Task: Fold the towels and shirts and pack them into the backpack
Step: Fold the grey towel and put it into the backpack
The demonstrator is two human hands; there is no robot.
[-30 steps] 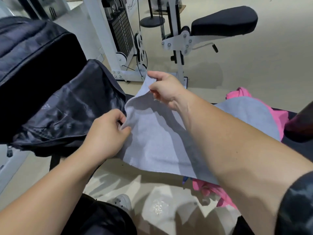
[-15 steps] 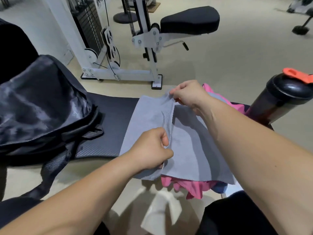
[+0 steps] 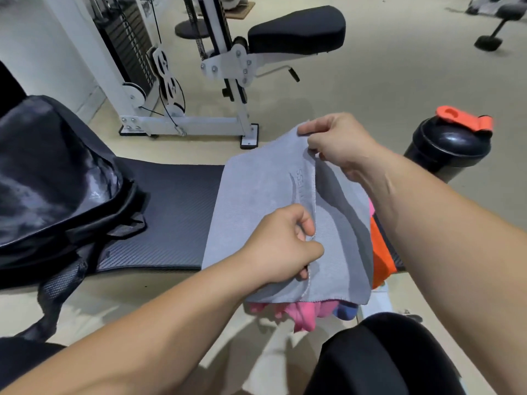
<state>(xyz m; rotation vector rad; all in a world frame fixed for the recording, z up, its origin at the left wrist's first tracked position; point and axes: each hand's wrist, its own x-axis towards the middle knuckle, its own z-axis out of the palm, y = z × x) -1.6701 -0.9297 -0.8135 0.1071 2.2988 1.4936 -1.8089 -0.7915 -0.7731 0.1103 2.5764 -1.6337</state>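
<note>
Your left hand point(image 3: 281, 246) and right hand point(image 3: 339, 143) both pinch the folded-over edge of the grey microfibre towel point(image 3: 256, 201) — fingers closed on it — atop pink clothes point(image 3: 302, 312) on the black padded counter point(image 3: 174, 212), black backpack point(image 3: 54, 172) lying left.

The grey towel point(image 3: 262, 201) is covering most of the pile of clothes beneath it, leaving only pink point(image 3: 302, 312), blue point(image 3: 346, 310) and orange point(image 3: 379, 252) edges peeking out, so their kinds are staying unclear. The backpack point(image 3: 51, 172) is running off the left edge, and its opening is not showing. The left hand point(image 3: 282, 246) is hiding the towel's near corner, the right forearm is masking the shaker bottle's point(image 3: 447, 146) base, and the towel's embossed lettering is reading too faintly to make out.
</note>
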